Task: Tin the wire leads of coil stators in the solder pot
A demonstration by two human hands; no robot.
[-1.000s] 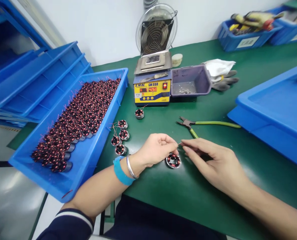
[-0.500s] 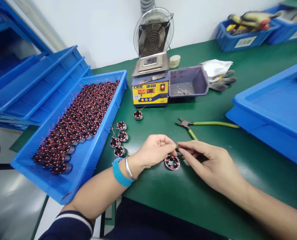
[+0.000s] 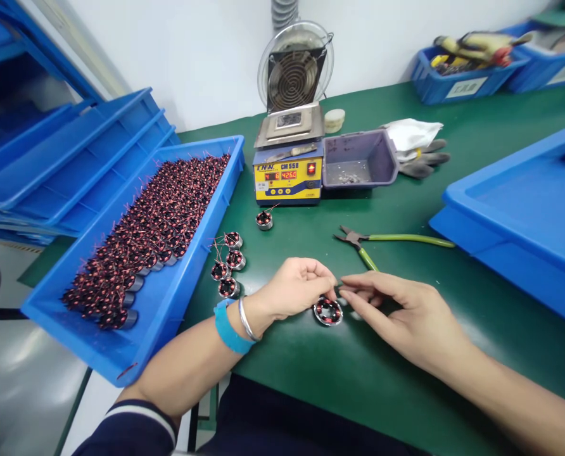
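A small ring-shaped motor stator (image 3: pixel 328 311) with a silvery rim, black core and copper windings lies on the green table below my fingertips. My left hand (image 3: pixel 296 288) is closed in a pinch just above its far side, apparently on the stator's thin copper wire, which the fingers mostly cover. From the right, my right hand (image 3: pixel 401 304) meets it with thumb and forefinger pinched together. Whatever sits between those tips is too small to make out. A narrow gap separates the two hands. Behind them rest green-handled cutting pliers (image 3: pixel 353 237), jaws apart.
Several stators (image 3: pixel 235 259) stand left of my hands, and a single stator (image 3: pixel 264 220) farther back. A blue bin (image 3: pixel 168 335) full of stators flanks my left arm. Beyond are a yellow-blue solder pot (image 3: pixel 287 180), purple tub (image 3: pixel 358 142) and gloves (image 3: pixel 425 161); blue trays (image 3: pixel 515 209) lie right.
My right fingertips have drawn slightly apart from the left ones, and the right hand's lower fingers have shifted. The view has tilted a little; the stator stays in place.
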